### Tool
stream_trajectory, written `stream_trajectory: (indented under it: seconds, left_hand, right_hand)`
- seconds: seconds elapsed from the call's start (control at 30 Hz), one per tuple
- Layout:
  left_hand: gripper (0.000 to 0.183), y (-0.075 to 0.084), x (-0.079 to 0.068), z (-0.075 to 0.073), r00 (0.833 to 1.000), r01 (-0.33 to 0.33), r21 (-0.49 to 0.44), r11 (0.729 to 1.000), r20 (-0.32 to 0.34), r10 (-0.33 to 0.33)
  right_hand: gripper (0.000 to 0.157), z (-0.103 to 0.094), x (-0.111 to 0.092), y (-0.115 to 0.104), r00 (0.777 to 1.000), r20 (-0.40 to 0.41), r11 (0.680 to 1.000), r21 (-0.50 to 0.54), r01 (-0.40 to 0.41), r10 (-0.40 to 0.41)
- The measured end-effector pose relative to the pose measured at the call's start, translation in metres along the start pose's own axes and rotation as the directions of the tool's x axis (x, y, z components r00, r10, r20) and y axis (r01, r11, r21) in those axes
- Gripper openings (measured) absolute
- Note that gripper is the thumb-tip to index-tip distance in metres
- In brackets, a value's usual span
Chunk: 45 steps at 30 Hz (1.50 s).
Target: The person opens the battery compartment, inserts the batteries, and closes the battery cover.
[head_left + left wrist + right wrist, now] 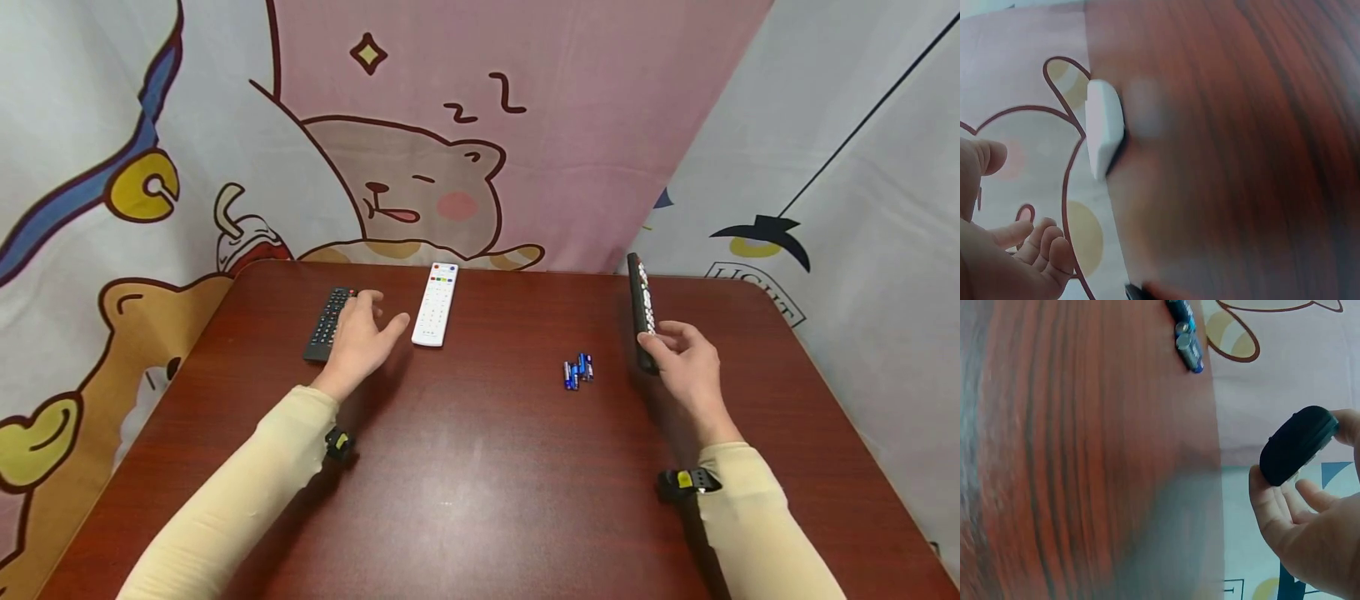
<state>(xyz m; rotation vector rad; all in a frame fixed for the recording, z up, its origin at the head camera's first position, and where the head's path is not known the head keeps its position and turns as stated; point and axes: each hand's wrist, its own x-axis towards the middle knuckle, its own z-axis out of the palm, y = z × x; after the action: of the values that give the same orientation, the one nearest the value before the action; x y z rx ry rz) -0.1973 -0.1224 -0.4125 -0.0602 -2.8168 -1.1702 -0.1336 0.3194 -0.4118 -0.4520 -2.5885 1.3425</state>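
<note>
My right hand [693, 371] pinches a black remote control [640, 300] near its lower end, tilted up on its side above the right part of the table. In the right wrist view that remote [1300, 445] shows its dark end between thumb and fingers. On the left, my left hand [358, 343] hovers over a second black remote [322, 329], its fingers loosely bent and partly covering the buttons. In the left wrist view the left hand [1007, 256] has nothing between thumb and fingers. A white remote [435, 307] lies right of that hand.
Several small blue batteries [577, 372] lie together left of my right hand. The brown table [480, 467] meets a cartoon-printed cloth [585, 167] along its back edge. Each wrist wears a black strap [686, 482].
</note>
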Motion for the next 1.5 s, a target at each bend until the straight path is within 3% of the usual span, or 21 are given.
stream_trajectory:
  seconds: [0.27, 0.53, 0.83, 1.23, 1.5]
  left_hand:
    - [0.058, 0.023, -0.004, 0.019, 0.998, -0.059, -0.066, 0.996, 0.019, 0.060]
    - [0.055, 0.047, -0.010, 0.034, 0.992, -0.108, -0.144, 0.984, 0.052, 0.116]
    - [0.049, 0.069, -0.017, 0.053, 0.975, -0.192, -0.222, 0.956, 0.067, 0.211]
    - [0.046, 0.099, -0.026, 0.074, 0.943, -0.271, -0.262, 0.926, 0.120, 0.310]
    - [0.048, 0.117, -0.031, 0.088, 0.919, -0.312, -0.260, 0.914, 0.161, 0.360]
  right_hand:
    - [0.052, 0.006, -0.009, -0.008, 0.998, 0.054, 0.993, 0.116, -0.018, 0.012]
    - [0.051, 0.011, -0.012, -0.011, 0.990, 0.141, 0.952, 0.303, -0.045, 0.002]
    - [0.055, 0.015, -0.016, -0.013, 0.976, 0.215, 0.875, 0.480, -0.070, -0.039]
    - [0.049, 0.024, -0.020, -0.013, 0.953, 0.290, 0.732, 0.668, -0.134, -0.090]
    - [0.049, 0.025, -0.021, -0.014, 0.942, 0.316, 0.698, 0.700, -0.150, -0.115]
